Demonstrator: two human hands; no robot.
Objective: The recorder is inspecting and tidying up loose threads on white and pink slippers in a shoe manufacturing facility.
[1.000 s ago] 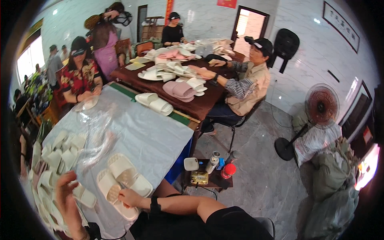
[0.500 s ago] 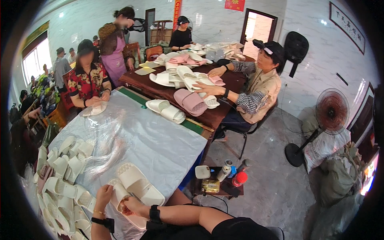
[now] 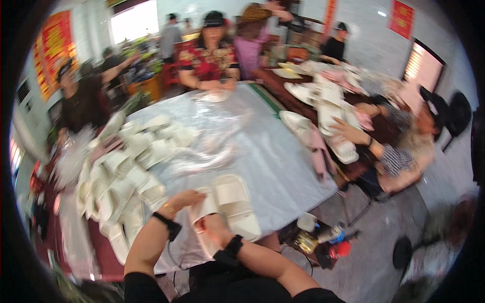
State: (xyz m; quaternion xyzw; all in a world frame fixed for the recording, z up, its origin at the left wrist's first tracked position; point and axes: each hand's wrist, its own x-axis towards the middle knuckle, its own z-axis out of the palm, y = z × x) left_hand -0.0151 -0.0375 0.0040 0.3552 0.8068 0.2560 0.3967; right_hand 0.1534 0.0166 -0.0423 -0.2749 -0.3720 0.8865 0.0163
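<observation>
A cream slipper (image 3: 204, 206) lies at the near edge of the covered table, between my two hands. My left hand (image 3: 187, 198) is closed at its upper left edge. My right hand (image 3: 216, 228) is on its near part, fingers curled in by the strap; blur softens the fingertips. Just right of it, touching or nearly so, rests a second cream slipper (image 3: 233, 202), with neither hand on it. To the left of my hands many cream slippers (image 3: 118, 194) are heaped along the table.
Clear plastic film (image 3: 212, 146) lies crumpled on the pale table cover (image 3: 273, 166). A person in a patterned shirt (image 3: 209, 63) sits opposite. At right, another person's hand (image 3: 351, 132) is on slippers on a brown table. A small stand (image 3: 323, 257) with bottles is nearby.
My view has swung left, so the table and people appear farther right and blurred. Both hands remain at the same slipper.
</observation>
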